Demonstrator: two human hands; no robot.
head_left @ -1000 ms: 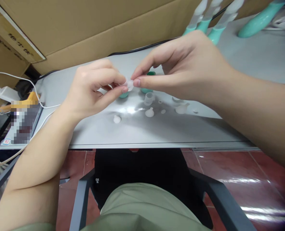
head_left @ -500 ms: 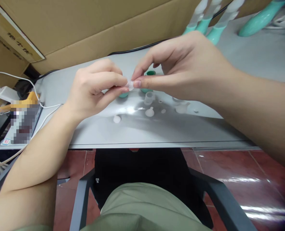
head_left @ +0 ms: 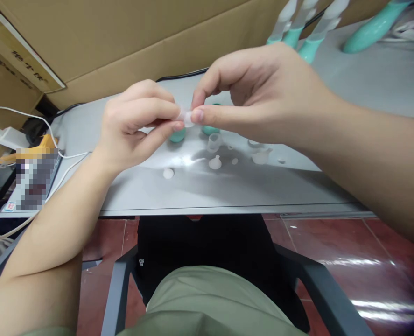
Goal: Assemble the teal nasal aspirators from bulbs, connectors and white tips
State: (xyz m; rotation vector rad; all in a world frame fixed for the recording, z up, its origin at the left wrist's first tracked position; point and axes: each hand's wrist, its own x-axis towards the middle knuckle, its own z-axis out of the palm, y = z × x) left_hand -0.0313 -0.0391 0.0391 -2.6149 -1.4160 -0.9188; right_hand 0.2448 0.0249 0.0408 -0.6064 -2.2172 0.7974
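Observation:
Between my two hands is a small translucent white piece [head_left: 188, 119]. My left hand [head_left: 140, 121] pinches its left end between thumb and fingers. My right hand [head_left: 252, 93] holds its right side with thumb and index finger. Beneath the hands stand turquoise parts, one on the left [head_left: 178, 135] and one partly hidden on the right [head_left: 211, 130]. Nearer me on the grey table [head_left: 150, 196] lie a clear ring-shaped cup [head_left: 214, 142], a white tabbed piece [head_left: 215, 162], a white disc [head_left: 168, 173] and a translucent cup [head_left: 261, 156].
Turquoise-and-white bottle-like items [head_left: 310, 46] stand at the back right, beside a lying turquoise piece [head_left: 371, 32]. A cardboard wall [head_left: 122, 42] runs along the back. White cables, a white adapter [head_left: 12, 139] and a yellow object [head_left: 45, 145] are at the left.
Both hands have shifted slightly up and left with the white piece, which is still held between them. The right index finger sits a little higher.

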